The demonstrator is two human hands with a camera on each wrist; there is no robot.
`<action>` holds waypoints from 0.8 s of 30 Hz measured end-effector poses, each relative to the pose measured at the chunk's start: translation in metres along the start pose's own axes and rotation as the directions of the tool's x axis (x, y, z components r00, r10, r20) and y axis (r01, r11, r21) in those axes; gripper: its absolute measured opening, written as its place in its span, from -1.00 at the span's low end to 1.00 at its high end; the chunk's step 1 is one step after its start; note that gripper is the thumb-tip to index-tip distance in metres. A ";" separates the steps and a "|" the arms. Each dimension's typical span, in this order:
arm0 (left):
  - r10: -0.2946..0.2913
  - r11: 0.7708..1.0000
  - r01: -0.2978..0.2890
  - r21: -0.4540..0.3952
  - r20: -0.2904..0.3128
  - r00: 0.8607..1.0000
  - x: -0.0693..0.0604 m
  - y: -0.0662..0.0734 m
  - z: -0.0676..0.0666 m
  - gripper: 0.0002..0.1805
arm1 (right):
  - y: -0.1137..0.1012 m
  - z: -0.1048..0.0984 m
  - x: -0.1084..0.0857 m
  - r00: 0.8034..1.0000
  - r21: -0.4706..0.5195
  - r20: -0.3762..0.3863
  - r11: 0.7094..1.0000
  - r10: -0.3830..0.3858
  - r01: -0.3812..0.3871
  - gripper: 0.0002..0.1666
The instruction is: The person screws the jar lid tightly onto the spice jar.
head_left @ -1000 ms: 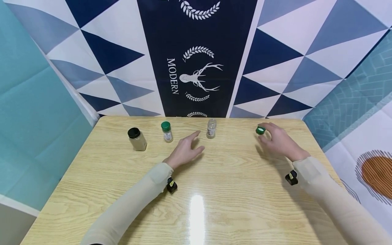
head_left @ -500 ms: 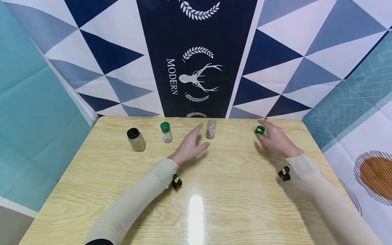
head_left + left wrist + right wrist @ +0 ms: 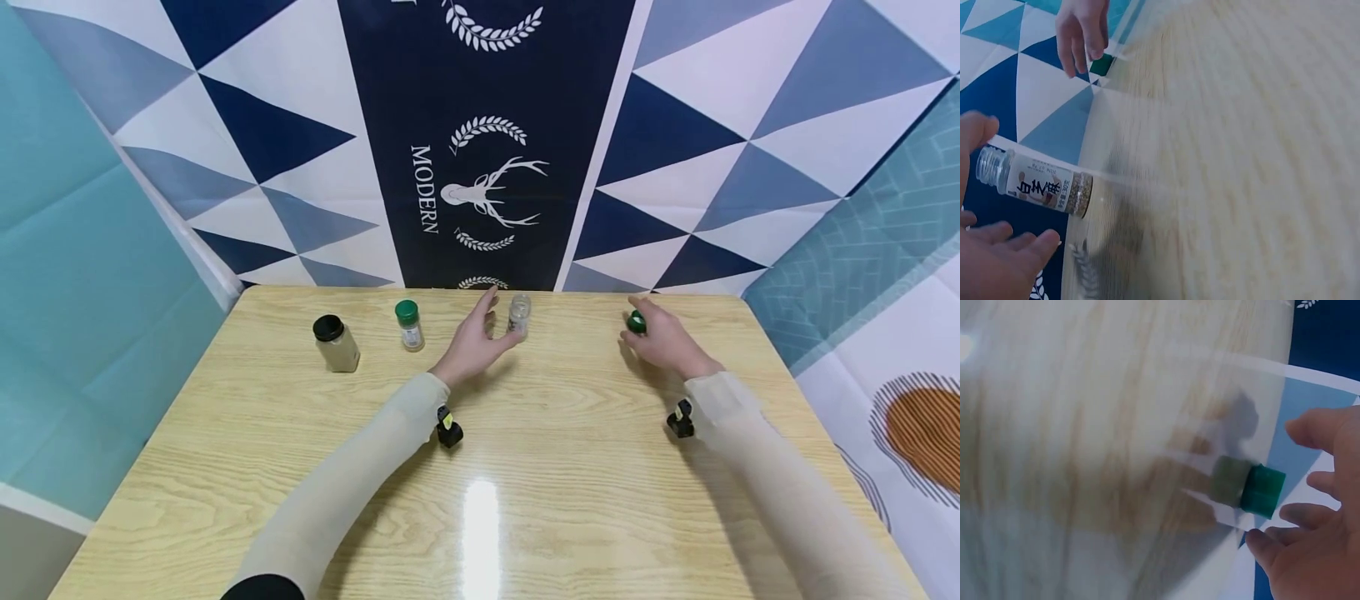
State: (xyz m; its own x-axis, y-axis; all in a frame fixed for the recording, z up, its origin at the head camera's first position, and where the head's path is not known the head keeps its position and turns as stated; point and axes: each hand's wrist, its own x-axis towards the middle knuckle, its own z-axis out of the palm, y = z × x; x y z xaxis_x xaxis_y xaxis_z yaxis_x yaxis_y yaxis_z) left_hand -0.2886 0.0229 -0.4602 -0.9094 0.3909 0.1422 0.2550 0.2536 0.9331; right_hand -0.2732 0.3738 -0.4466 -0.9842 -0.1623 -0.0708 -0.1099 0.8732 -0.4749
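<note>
An uncapped clear glass spice jar (image 3: 520, 312) stands upright near the table's back edge, with pale grains at its bottom and a white label (image 3: 1039, 182). My left hand (image 3: 475, 340) reaches around it, thumb and fingers spread on either side; in the left wrist view gaps show between them and the glass. Farther right, a green cap (image 3: 1264, 491) rests on the tabletop. Around that cap my right hand (image 3: 666, 340) holds its thumb and fingers apart, and the right wrist view shows none of them gripping it. The head view partly hides the cap behind the fingers.
To the left stand a green-capped spice jar (image 3: 409, 327) and a larger black-capped jar (image 3: 337, 343). A patterned cloth (image 3: 480, 150) hangs behind the wooden table (image 3: 570, 483). Light glares off the table's front middle.
My left hand has moved right and away from me, from beside the uncapped jar to around it. My right hand has shifted slightly left over the green cap.
</note>
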 end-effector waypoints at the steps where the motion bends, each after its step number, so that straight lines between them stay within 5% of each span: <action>1: 0.004 1.000 -0.004 -0.012 0.008 1.000 0.002 -0.001 0.000 0.02 | 0.000 0.001 0.000 1.000 0.000 0.002 1.000 0.006 -0.006 -0.10; 11: 0.002 1.000 -0.003 0.009 0.071 0.997 0.011 -0.005 0.002 0.05 | -0.002 0.008 -0.003 1.000 -0.006 -0.019 1.000 -0.007 0.007 -0.22; 24: -0.022 0.989 0.018 0.147 0.021 1.000 0.016 0.001 0.010 -0.06 | 0.002 0.011 -0.007 0.986 -0.064 -0.139 0.994 -0.093 0.084 -0.59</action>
State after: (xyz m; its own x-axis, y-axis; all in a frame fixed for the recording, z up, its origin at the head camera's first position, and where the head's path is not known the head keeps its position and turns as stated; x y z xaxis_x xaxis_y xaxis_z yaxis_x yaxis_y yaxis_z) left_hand -0.2995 0.0379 -0.4608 -0.9075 0.4041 0.1147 0.2836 0.3878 0.8770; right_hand -0.2650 0.3714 -0.4568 -0.9795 -0.1770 0.0964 -0.2013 0.8839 -0.4222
